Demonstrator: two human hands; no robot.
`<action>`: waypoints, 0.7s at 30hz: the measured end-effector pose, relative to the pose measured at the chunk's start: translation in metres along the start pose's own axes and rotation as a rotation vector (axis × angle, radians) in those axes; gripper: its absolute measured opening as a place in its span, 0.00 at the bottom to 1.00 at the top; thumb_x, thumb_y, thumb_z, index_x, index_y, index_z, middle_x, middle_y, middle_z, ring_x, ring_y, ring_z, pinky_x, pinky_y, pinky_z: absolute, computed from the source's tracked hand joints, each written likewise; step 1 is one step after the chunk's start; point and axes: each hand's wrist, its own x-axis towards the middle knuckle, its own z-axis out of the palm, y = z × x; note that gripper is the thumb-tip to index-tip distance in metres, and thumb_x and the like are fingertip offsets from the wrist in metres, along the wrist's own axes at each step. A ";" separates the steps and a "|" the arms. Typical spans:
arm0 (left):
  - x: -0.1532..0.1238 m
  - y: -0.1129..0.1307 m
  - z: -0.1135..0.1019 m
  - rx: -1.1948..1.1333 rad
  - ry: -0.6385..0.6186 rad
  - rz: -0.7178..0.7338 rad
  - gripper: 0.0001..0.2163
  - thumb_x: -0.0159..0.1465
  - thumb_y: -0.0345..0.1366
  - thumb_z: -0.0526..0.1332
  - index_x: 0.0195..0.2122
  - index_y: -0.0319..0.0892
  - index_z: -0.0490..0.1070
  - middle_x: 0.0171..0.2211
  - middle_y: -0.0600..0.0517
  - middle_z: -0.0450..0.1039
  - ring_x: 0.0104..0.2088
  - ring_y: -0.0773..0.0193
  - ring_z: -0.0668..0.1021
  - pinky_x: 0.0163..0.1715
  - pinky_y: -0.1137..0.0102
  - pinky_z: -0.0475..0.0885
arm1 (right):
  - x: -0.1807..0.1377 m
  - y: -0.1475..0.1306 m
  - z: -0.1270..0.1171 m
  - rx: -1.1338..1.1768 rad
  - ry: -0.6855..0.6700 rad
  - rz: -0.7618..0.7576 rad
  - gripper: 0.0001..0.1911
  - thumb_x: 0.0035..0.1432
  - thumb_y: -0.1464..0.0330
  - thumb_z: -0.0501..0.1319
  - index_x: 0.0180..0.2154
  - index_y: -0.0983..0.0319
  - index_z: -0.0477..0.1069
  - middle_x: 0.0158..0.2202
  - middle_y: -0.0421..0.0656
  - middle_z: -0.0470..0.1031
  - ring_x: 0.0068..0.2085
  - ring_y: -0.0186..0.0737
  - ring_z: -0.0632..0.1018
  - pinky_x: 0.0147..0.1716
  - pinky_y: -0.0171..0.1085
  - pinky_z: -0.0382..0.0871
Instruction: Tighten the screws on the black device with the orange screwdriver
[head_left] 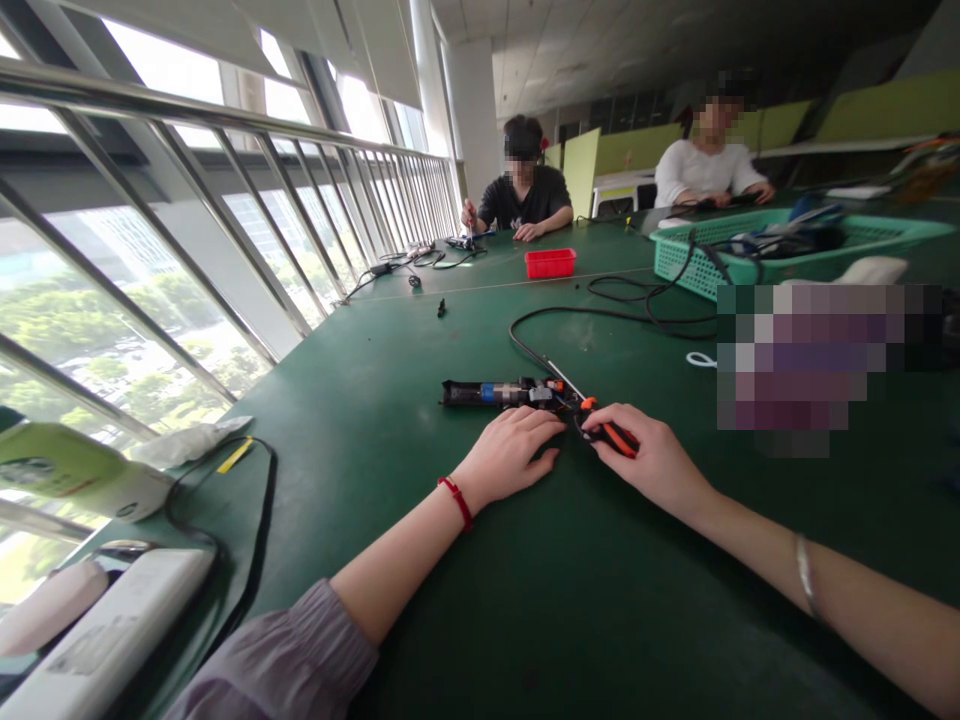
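A small black device [495,392] with a blue part and exposed wiring lies on the green table [420,330]. My left hand [510,452] rests flat on the table just below it, fingers stretched toward its right end. My right hand [649,455] is closed around orange-handled pliers [611,432], whose jaws point at the device's right end. A black cable [570,315] runs from the device toward the far right.
A red tray [550,262] sits farther back. A green basket [780,250] with cables stands at the right. Two other people work at the far end. A railing and windows run along the left. A white box [112,620] and black cable lie near left.
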 end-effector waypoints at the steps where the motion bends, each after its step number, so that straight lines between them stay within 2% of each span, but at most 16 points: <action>1: 0.000 0.000 0.001 0.014 0.008 -0.018 0.14 0.66 0.34 0.51 0.50 0.41 0.67 0.47 0.49 0.71 0.47 0.60 0.71 0.49 0.65 0.68 | 0.000 0.000 0.000 0.001 -0.016 -0.001 0.07 0.53 0.74 0.57 0.35 0.58 0.69 0.35 0.41 0.73 0.39 0.40 0.74 0.42 0.40 0.67; 4: -0.001 -0.002 0.004 0.056 0.039 -0.080 0.12 0.65 0.31 0.51 0.46 0.41 0.70 0.42 0.49 0.72 0.43 0.61 0.72 0.45 0.66 0.70 | -0.001 0.000 0.000 -0.002 -0.083 -0.015 0.08 0.53 0.74 0.57 0.35 0.59 0.70 0.34 0.41 0.73 0.39 0.40 0.74 0.42 0.41 0.67; 8: -0.002 -0.003 0.008 0.115 0.075 -0.119 0.10 0.65 0.32 0.52 0.43 0.41 0.72 0.40 0.49 0.72 0.41 0.62 0.72 0.41 0.68 0.71 | -0.001 -0.001 0.000 -0.006 -0.137 -0.050 0.09 0.53 0.75 0.57 0.36 0.59 0.70 0.36 0.42 0.73 0.40 0.40 0.73 0.44 0.42 0.67; 12: -0.002 -0.003 0.007 0.128 0.079 -0.095 0.12 0.66 0.33 0.51 0.45 0.42 0.72 0.39 0.50 0.72 0.40 0.62 0.72 0.40 0.68 0.71 | -0.001 -0.003 0.000 -0.018 -0.165 -0.085 0.10 0.53 0.76 0.56 0.37 0.59 0.70 0.35 0.41 0.74 0.41 0.41 0.72 0.44 0.42 0.67; 17: -0.002 -0.001 0.002 0.078 0.046 -0.027 0.15 0.64 0.27 0.50 0.49 0.43 0.70 0.41 0.50 0.72 0.41 0.63 0.72 0.42 0.68 0.69 | -0.003 -0.002 0.002 -0.049 -0.183 -0.069 0.14 0.52 0.76 0.56 0.41 0.59 0.69 0.38 0.42 0.72 0.41 0.41 0.72 0.44 0.44 0.67; 21: -0.003 0.000 0.000 0.019 0.030 0.068 0.12 0.65 0.36 0.52 0.45 0.42 0.72 0.42 0.50 0.71 0.41 0.63 0.72 0.42 0.69 0.69 | -0.004 -0.002 0.003 -0.062 -0.173 -0.026 0.17 0.51 0.77 0.55 0.43 0.60 0.67 0.39 0.44 0.70 0.40 0.41 0.73 0.43 0.44 0.68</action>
